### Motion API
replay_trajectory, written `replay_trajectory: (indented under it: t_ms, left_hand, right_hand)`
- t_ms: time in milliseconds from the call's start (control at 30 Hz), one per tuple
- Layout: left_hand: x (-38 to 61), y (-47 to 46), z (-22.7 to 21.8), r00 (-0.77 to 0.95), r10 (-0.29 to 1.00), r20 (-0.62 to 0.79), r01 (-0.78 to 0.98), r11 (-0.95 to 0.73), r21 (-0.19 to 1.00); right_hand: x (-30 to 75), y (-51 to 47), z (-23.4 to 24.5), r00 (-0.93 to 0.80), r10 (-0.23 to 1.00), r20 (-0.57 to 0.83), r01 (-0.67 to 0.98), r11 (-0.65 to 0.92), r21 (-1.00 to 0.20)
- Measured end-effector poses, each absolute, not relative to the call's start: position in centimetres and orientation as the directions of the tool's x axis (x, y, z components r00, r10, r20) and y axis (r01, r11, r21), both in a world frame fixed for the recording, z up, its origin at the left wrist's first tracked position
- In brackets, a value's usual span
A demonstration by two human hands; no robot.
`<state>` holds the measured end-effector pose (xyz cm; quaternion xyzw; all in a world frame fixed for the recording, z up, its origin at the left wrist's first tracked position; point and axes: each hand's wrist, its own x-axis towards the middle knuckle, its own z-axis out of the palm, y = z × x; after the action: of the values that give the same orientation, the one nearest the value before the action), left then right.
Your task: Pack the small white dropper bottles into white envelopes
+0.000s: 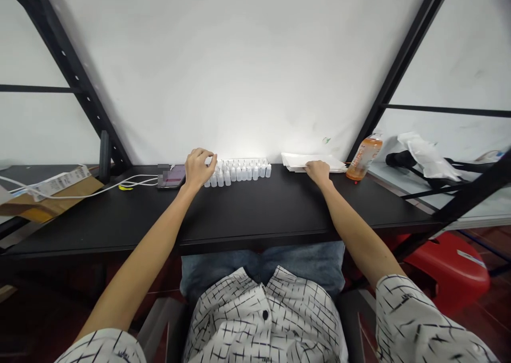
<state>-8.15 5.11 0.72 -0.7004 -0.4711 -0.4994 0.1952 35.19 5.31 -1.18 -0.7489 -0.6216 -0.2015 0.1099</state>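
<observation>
Small translucent bottles with white caps (238, 172) stand upright in close rows near the wall, in the middle of the black table. At the left end of these rows is my left hand (196, 167), its fingers curled and thumb bent toward them. Whatever lies between those fingertips is too small or hidden to make out. To the right of the bottles lies a stack of white sheets (297, 161). My right hand (318, 171) rests on its front edge with the fingers closed over it; the fingertips are partly hidden.
A phone (174, 176) with a white cable (131, 181) lies left of my left hand. An opened cardboard box (59, 192) sits at the table's left end. An orange drink bottle (364, 156) leans at right, near a black metal post (393, 70). A red stool (451, 270) stands below.
</observation>
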Motion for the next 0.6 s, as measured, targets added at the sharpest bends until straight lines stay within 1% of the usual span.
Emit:
replay_trajectory:
  t_ms: [100,167,233,300,367,433,500,567,600]
  left_hand:
    - [-8.4,5.3,0.6,-0.012,0.494,0.869,0.839,-0.468,0.278]
    - [-8.7,5.4,0.6,-0.033,0.518,0.855,0.829,-0.464,0.313]
    - [-8.9,5.4,0.7,-0.043,0.538,0.842,0.819,-0.464,0.338]
    - [-8.9,5.3,0.9,-0.055,0.551,0.833,0.811,-0.461,0.359]
    - [-9.0,5.1,1.1,-0.072,0.55,0.832,0.807,-0.458,0.373]
    - [-9.2,4.9,1.4,-0.09,0.543,0.835,0.802,-0.458,0.384]
    - [-9.5,4.8,1.6,-0.109,0.541,0.834,0.791,-0.461,0.402]
    - [-9.8,4.7,1.8,-0.135,0.552,0.823,0.766,-0.468,0.44]
    - [-10.0,4.7,1.9,-0.16,0.564,0.81,0.74,-0.474,0.477]
  right_hand:
    - [34.4,4.9,-1.1,0.09,0.872,0.482,0.984,-0.153,0.095]
    - [33.9,4.8,-0.9,0.083,0.84,0.537,0.988,-0.139,0.064]
    - [33.4,4.7,-0.4,0.092,0.783,0.615,0.991,-0.129,0.016]
    - [32.8,4.6,0.3,0.09,0.685,0.723,0.995,-0.101,-0.029]
    - [31.9,4.3,1.2,0.046,0.533,0.845,0.999,-0.022,-0.041]
    - [30.5,3.5,2.0,-0.045,0.351,0.935,0.995,0.101,0.01]
    - [28.5,2.3,2.3,-0.16,0.204,0.966,0.967,0.228,0.112]
    - [26.1,0.6,1.9,-0.307,0.136,0.942,0.903,0.356,0.242]
    - [24.8,-0.4,1.5,-0.393,0.134,0.91,0.856,0.415,0.308]
